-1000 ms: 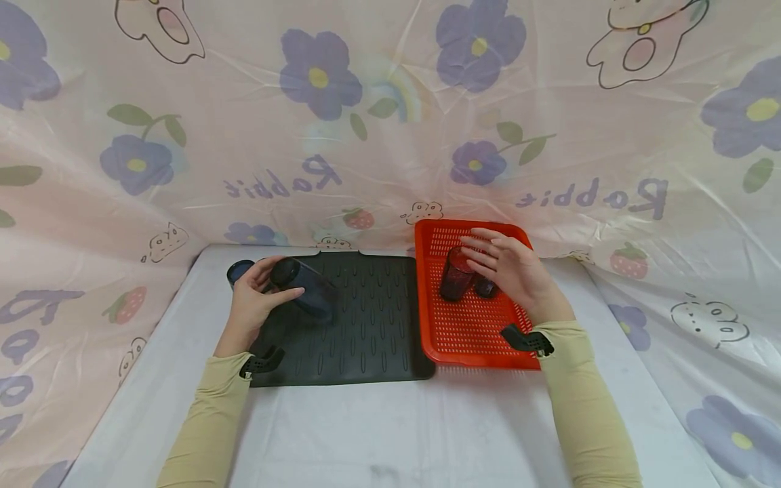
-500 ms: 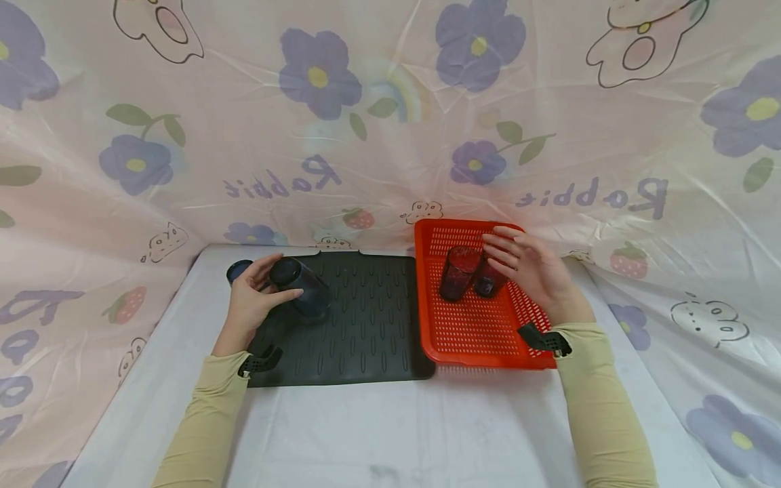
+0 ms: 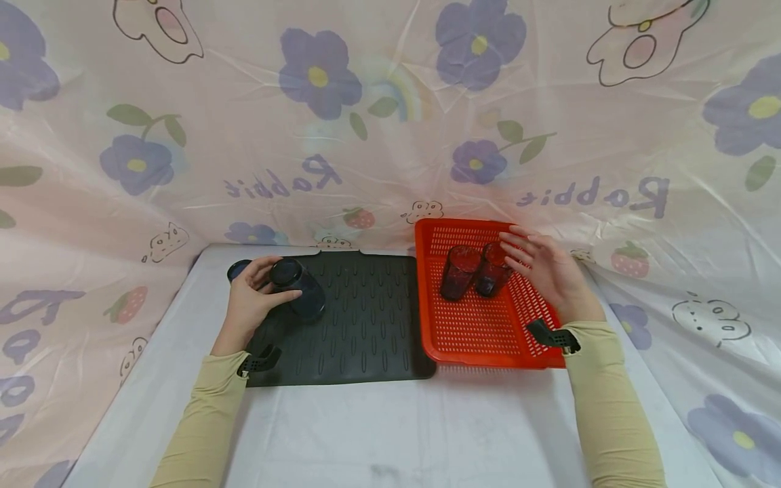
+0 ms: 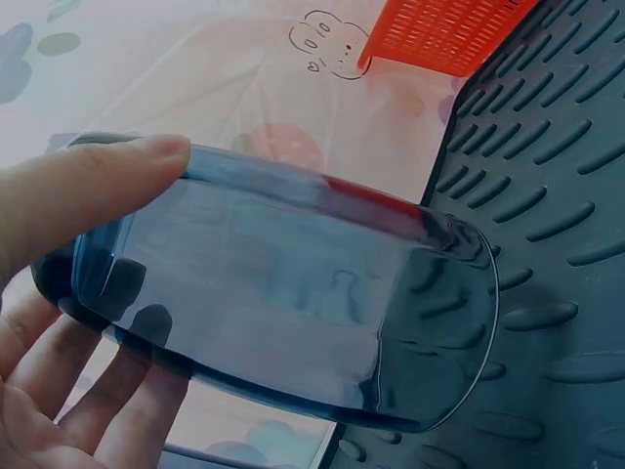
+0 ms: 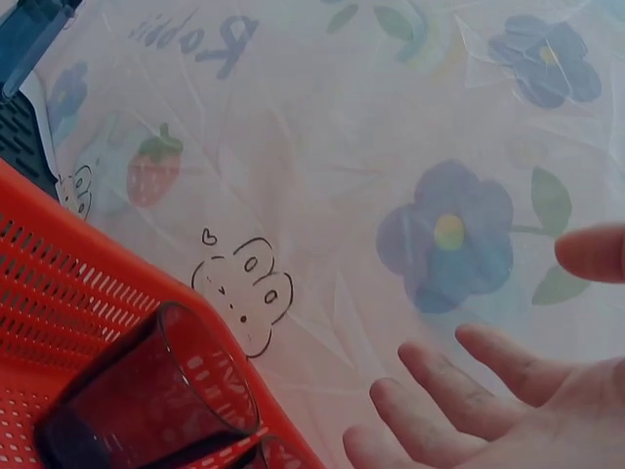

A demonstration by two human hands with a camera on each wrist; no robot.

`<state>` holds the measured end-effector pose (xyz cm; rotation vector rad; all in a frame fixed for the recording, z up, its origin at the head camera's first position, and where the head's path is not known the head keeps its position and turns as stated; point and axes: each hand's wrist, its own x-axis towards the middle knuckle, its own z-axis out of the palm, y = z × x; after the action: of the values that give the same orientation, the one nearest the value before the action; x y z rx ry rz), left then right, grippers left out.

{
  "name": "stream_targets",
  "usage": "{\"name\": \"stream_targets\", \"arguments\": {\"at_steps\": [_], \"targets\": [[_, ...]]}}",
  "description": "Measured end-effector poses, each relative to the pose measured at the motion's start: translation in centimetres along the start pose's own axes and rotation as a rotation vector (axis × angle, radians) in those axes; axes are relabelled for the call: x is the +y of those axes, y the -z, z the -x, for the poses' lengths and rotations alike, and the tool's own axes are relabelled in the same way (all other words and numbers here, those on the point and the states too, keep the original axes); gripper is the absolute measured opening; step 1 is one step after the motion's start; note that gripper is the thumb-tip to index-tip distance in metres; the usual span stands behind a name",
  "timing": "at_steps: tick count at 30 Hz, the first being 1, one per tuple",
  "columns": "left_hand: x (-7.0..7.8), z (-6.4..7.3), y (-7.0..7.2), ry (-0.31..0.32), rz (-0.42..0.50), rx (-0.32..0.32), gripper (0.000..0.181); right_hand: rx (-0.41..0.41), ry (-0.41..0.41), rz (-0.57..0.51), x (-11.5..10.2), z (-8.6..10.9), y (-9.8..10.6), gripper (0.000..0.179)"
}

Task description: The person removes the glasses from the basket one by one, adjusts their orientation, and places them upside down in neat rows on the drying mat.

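Observation:
My left hand [image 3: 247, 305] grips a blue-tinted clear drinking glass [image 3: 310, 298] between thumb and fingers, near its thick dark base. The glass is tilted upside down over the left part of a black ridged mat [image 3: 366, 339]. In the left wrist view the held glass [image 4: 264, 283] reaches across with its rim toward the mat. Partly hidden behind that hand stands another blue glass [image 3: 238, 270]. My right hand [image 3: 546, 271] is over the right side of a red slotted basket [image 3: 482, 359], fingers spread and holding nothing. Two glasses lean inside the basket, a left one [image 3: 459, 274] and a right one [image 3: 490, 274].
The mat and basket sit side by side on a white-covered table [image 3: 366, 434]. A patterned plastic sheet [image 3: 390, 156] rises close behind them and along both sides.
My right hand has moved right, away from the basket's glasses, uncovering the right one. The glass in my left hand has swung a little more upright.

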<state>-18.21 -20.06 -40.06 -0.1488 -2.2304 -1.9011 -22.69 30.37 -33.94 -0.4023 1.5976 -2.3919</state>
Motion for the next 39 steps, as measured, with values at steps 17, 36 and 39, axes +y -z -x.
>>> {"name": "stream_targets", "arguments": {"at_steps": [17, 36, 39], "targets": [[-3.3, -1.2, 0.6, -0.027, -0.059, 0.032, 0.077, 0.049, 0.025, 0.009, 0.2, 0.2, 1.4, 0.035], [-4.1, -1.7, 0.0, -0.042, -0.069, 0.074, 0.075, 0.095, 0.021, 0.021, 0.7, -0.3, 2.4, 0.034], [-4.2, -1.8, -0.2, -0.053, -0.064, 0.079, 0.075, 0.099, 0.027, 0.018, 0.7, -0.3, 2.6, 0.034]]}}
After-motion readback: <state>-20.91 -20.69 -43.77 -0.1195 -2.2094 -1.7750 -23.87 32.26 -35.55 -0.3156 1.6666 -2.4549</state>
